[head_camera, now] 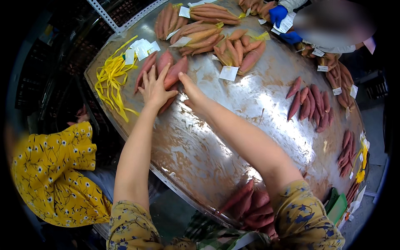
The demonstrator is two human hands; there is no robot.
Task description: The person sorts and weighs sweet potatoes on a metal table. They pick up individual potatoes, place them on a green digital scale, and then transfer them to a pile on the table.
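Observation:
A small group of loose red-skinned sweet potatoes (pixel 176 70) lies on the metal tabletop in front of me. My left hand (pixel 155 89) rests on them with its fingers spread, covering part of the group. At their right side is my right hand (pixel 191 90), its thumb and fingers apart and a fingertip against the rightmost sweet potato. Neither hand is closed around anything. Left of the group lies a tangle of yellow mesh net sleeves (pixel 112 82), with a pile of white labels (pixel 142 49) at its upper end.
Several net bags of sweet potatoes (pixel 240 50) with white tags lie beyond my hands. More loose sweet potatoes (pixel 312 104) sit to the right, and a heap (pixel 250 204) lies by the near edge. Across the table, a person's blue-gloved hand (pixel 278 15) holds printed labels.

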